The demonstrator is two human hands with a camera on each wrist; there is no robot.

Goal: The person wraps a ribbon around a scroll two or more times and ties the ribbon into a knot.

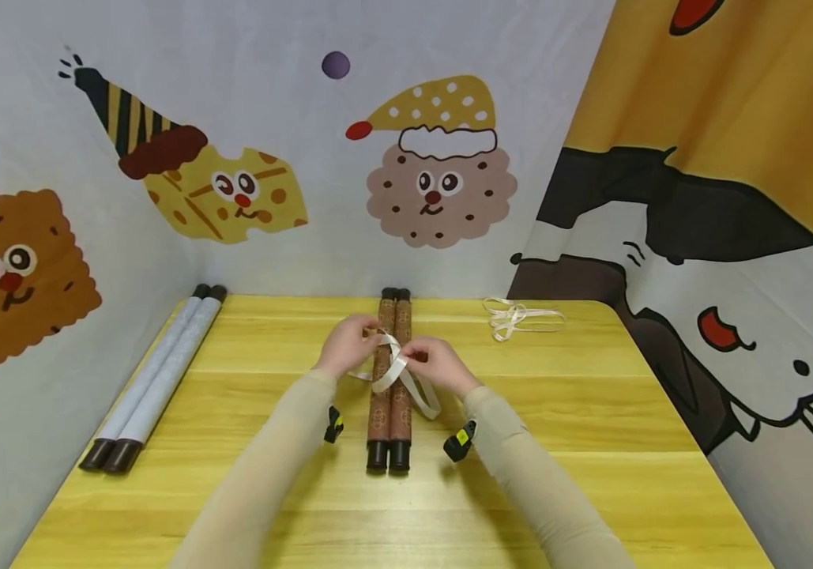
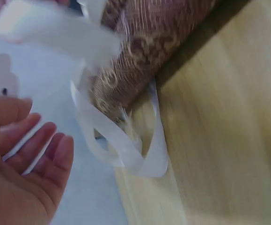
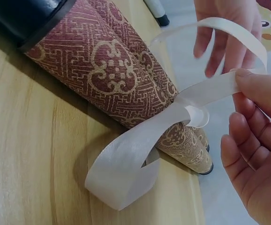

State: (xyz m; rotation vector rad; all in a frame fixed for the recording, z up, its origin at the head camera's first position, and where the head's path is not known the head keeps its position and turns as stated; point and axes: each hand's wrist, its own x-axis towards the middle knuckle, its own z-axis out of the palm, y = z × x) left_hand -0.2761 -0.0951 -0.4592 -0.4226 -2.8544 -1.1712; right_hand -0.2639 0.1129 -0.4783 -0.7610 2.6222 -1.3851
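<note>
A brown patterned scroll (image 1: 380, 415), its two rolls side by side with dark end caps, lies lengthwise on the table. White ribbon (image 3: 119, 164) loops over and around its middle, and some of it trails onto the table on the right. My right hand (image 1: 443, 365) pinches the ribbon between thumb and forefinger above the scroll. On the other side, my left hand (image 1: 347, 345) is beside the raised ribbon loop; in the left wrist view its fingers (image 2: 37, 147) are loosely bent with nothing between them.
A pale grey-blue scroll (image 1: 164, 371) with dark end caps lies along the left side of the table (image 1: 292, 506). Another bundle of white ribbon (image 1: 516, 318) sits at the back right. Cartoon-printed cloth (image 1: 271, 71) hangs behind the table and along its sides.
</note>
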